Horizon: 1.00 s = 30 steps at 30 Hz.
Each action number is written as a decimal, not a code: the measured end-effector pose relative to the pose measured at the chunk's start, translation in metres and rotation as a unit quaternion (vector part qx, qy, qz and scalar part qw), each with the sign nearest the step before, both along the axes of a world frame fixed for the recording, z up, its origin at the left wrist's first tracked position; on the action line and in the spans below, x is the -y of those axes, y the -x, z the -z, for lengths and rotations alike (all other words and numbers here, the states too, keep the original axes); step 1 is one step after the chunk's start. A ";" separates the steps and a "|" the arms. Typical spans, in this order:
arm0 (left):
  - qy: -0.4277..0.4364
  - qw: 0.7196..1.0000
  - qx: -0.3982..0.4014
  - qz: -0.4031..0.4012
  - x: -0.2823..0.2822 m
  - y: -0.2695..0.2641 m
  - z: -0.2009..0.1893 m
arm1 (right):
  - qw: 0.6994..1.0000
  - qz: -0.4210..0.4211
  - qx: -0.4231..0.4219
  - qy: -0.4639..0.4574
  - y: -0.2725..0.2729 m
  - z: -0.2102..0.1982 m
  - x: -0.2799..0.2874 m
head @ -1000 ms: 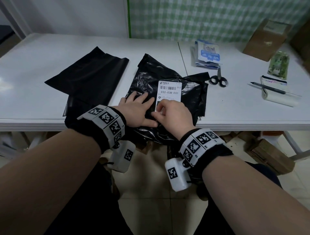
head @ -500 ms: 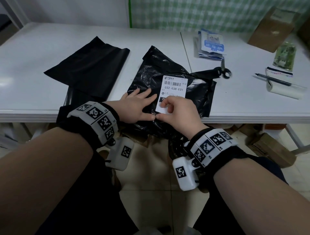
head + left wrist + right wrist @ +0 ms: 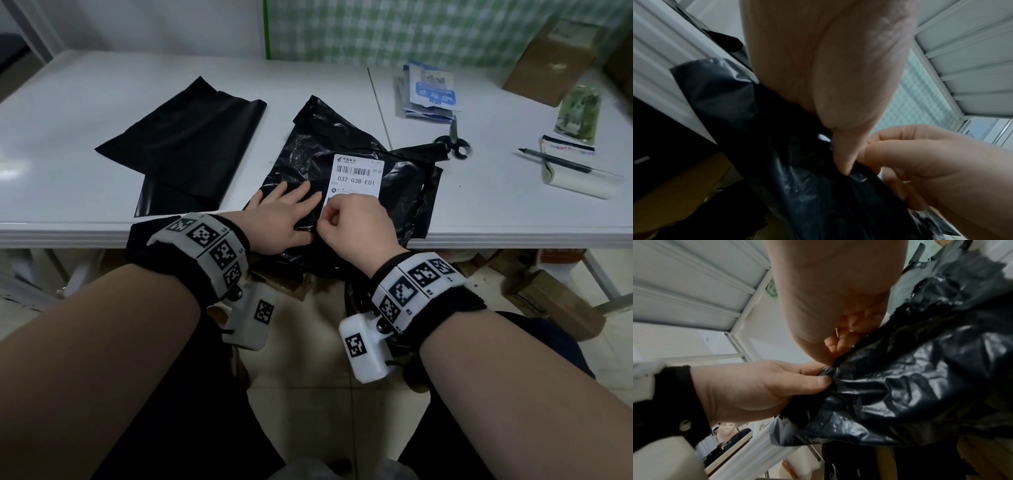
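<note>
A crumpled black plastic parcel bag (image 3: 346, 150) lies on the white table (image 3: 68, 192), its near end hanging over the front edge. A white shipping label (image 3: 358, 176) with a barcode sits on top of it. My left hand (image 3: 284, 219) lies flat on the bag just left of the label, fingers straight and spread. My right hand (image 3: 352, 222) is curled over the label's lower left corner, thumb and forefinger pinching it. The wrist views show the left hand (image 3: 756, 386) and right hand (image 3: 920, 162) meeting on the bag (image 3: 910, 386); the pinched corner itself is hidden.
Flat black bags (image 3: 185, 137) lie to the left. Behind and to the right are scissors (image 3: 452, 140), blue-white packets (image 3: 431, 92), a cardboard box (image 3: 555, 61), a green packet (image 3: 579, 113), a pen (image 3: 555, 161) and a white roll (image 3: 575, 174). Boxes (image 3: 555, 301) stand under the table.
My right hand went from lying on the label's lower part to curling up and pinching its lower left corner. The left hand stayed flat on the bag.
</note>
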State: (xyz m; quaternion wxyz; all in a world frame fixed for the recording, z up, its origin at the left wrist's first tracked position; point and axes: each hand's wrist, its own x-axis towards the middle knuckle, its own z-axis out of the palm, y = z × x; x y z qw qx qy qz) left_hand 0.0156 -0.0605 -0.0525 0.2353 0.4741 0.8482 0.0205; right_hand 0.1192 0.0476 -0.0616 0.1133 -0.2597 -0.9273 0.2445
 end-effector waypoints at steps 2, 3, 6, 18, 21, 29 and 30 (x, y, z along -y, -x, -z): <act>0.001 1.000 0.003 -0.001 0.000 0.000 0.000 | 0.999 0.011 0.014 0.038 0.004 0.000 -0.003; 0.002 1.000 0.004 -0.001 0.000 0.000 0.000 | 0.998 0.015 0.020 0.063 0.006 0.001 -0.005; 0.009 1.000 0.006 0.000 0.000 0.000 -0.001 | 0.991 0.028 0.026 0.131 0.010 -0.001 -0.011; 0.023 1.000 0.012 0.004 -0.001 -0.001 0.000 | 0.945 0.108 -0.050 0.305 0.002 -0.005 -0.037; 0.022 1.000 0.013 0.003 -0.001 -0.001 0.000 | 0.952 0.050 -0.016 0.302 -0.001 -0.006 -0.041; 0.021 1.000 0.005 -0.006 -0.003 -0.002 0.000 | 0.984 -0.033 0.025 0.174 -0.008 -0.008 -0.039; 0.016 1.000 0.007 -0.012 -0.003 -0.002 0.001 | 0.988 -0.038 0.026 0.146 -0.009 -0.007 -0.039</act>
